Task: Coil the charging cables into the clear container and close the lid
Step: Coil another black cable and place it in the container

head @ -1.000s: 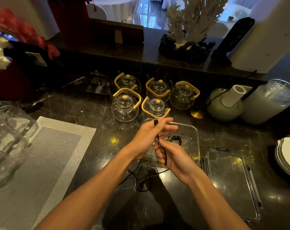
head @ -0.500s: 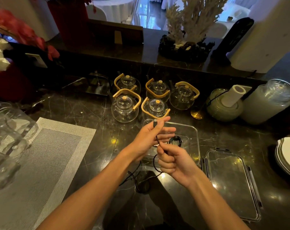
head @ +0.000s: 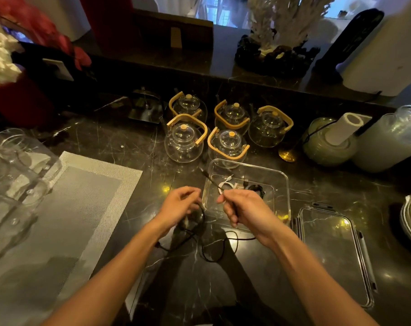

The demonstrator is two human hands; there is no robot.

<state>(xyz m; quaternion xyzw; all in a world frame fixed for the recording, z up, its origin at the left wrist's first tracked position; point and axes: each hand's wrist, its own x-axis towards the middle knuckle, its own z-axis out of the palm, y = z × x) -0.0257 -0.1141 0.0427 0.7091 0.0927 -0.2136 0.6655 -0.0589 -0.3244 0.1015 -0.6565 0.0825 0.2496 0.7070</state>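
Left hand (head: 179,203), right hand (head: 243,209): both pinch black cable (head: 213,251), slack looped on bench (head: 119,149) before clear container's (head: 285,184) near wall. Lid (head: 336,252) flat just right; placemat (head: 65,208) left.

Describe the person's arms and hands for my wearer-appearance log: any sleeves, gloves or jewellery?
Both forearms are bare right down to the bottom edge of the picture. The left hand and right hand show no gloves, rings, watch or bracelet.
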